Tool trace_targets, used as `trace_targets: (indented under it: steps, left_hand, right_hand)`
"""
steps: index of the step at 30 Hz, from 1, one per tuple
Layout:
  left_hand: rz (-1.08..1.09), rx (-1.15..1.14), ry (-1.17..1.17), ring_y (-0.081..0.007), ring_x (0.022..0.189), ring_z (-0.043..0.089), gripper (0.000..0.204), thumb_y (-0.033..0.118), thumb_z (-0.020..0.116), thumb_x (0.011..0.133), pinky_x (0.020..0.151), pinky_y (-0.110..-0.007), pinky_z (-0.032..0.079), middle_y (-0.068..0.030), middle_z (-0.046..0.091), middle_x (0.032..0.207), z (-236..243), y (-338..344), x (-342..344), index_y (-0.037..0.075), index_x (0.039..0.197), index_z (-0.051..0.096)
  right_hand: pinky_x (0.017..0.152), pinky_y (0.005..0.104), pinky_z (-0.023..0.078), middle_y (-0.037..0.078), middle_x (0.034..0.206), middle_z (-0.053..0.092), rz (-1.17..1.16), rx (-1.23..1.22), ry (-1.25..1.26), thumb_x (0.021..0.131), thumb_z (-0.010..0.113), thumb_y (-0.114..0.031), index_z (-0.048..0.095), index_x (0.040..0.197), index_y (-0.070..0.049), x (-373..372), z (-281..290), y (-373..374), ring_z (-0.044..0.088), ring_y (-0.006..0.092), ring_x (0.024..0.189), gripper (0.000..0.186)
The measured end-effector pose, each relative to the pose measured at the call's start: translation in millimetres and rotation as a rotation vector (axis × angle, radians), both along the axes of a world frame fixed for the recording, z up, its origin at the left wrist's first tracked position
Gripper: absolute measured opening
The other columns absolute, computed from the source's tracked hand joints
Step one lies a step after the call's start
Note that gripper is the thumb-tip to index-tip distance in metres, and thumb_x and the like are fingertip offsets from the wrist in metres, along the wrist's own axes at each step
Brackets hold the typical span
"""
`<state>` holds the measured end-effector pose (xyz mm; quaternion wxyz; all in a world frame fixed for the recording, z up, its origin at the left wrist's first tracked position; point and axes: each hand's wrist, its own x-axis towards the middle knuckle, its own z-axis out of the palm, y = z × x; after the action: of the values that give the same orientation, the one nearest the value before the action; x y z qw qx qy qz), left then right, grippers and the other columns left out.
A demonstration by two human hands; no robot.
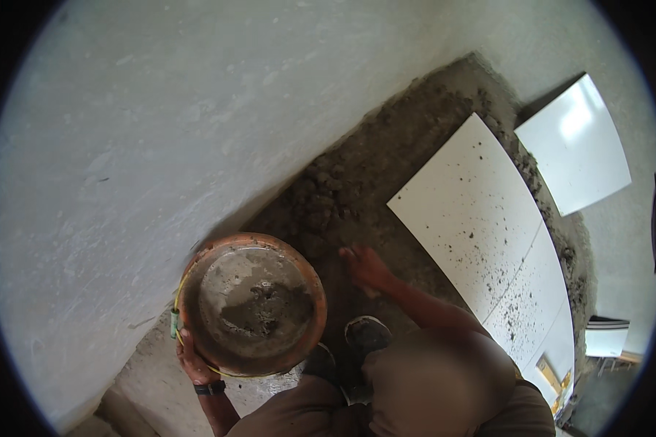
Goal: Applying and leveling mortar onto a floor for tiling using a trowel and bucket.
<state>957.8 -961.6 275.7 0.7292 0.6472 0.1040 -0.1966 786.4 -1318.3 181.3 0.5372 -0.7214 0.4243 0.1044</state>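
A round orange-brown bucket (316,271) stands beside the wall, its inside coated with grey mortar and a darker wet patch in the middle. My left hand (193,360) grips its near left side, close to the green grip (173,323) on the yellow handle. A dark watch or band circles that wrist. To the right of the bucket, my right hand (364,268) hangs above the dark mortar bed (393,156). Its fingers are slightly bent and the thumb stands apart. No object shows in that hand, though its palm is hidden.
White tiles (459,189) spattered with mortar lie on the right. Another white tile (579,146) rests farther right against the pale wall. Lumpy mortar (321,200) is heaped beyond the bucket. A plain wall (138,146) runs along the left. My shoe (366,333) is near the bucket.
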Motion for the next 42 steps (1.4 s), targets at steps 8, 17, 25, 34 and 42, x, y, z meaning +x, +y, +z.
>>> trace_targets:
  steps: [8, 17, 25, 34, 42]
  left_hand:
    - [0.173, -0.046, 0.089, -0.0264, 0.106, 0.060, 0.052, 0.036, 0.060, 0.093, 0.094, -0.039, 0.049, -0.0139, 0.061, 0.120, 1, 4, -31, -0.001, 0.129, 0.052]
    - [0.291, -0.192, 0.105, -0.0159, 0.093, 0.064, 0.028, 0.024, 0.065, 0.092, 0.083, -0.030, 0.052, -0.0044, 0.067, 0.104, -11, 5, -28, 0.006, 0.113, 0.063]
    - [0.212, -0.196, 0.082, -0.0191, 0.098, 0.062, 0.039, 0.028, 0.063, 0.093, 0.088, -0.033, 0.050, -0.0076, 0.064, 0.111, -6, -6, -28, 0.003, 0.122, 0.058]
    - [0.184, -0.062, 0.095, -0.0217, 0.104, 0.059, 0.048, 0.037, 0.061, 0.093, 0.090, -0.035, 0.048, -0.0110, 0.061, 0.116, -11, 9, -29, 0.001, 0.125, 0.055]
    - [0.169, -0.015, 0.079, -0.0262, 0.112, 0.055, 0.057, 0.040, 0.060, 0.092, 0.095, -0.038, 0.046, -0.0122, 0.056, 0.124, -6, 12, -51, 0.000, 0.132, 0.049]
  right_hand:
    - [0.069, 0.0519, 0.046, 0.028, 0.084, 0.062, 0.080, -0.195, -0.168, 0.098, 0.045, -0.046, 0.056, 0.095, 0.000, 0, 2, -2, 0.060, 0.0482, 0.083, 0.048]
    - [0.061, 0.0433, 0.049, 0.021, 0.079, 0.065, 0.401, -0.248, -0.196, 0.094, 0.055, -0.036, 0.056, 0.094, 0.002, -27, 174, -3, 0.066, 0.0391, 0.070, 0.037]
    - [0.057, 0.0394, 0.057, 0.020, 0.090, 0.063, 1.094, -0.620, -0.125, 0.082, 0.058, -0.012, 0.056, 0.102, 0.006, 36, 194, 48, 0.069, 0.0317, 0.076, 0.027]
    - [0.066, 0.0423, 0.056, 0.018, 0.095, 0.064, 0.829, -0.527, -0.330, 0.088, 0.059, -0.022, 0.052, 0.115, 0.000, 27, 186, 39, 0.068, 0.0315, 0.081, 0.036]
    - [0.071, 0.0485, 0.050, 0.026, 0.103, 0.061, 0.015, -0.221, -0.028, 0.089, 0.059, -0.035, 0.047, 0.116, 0.001, -111, 62, 12, 0.061, 0.0458, 0.092, 0.047]
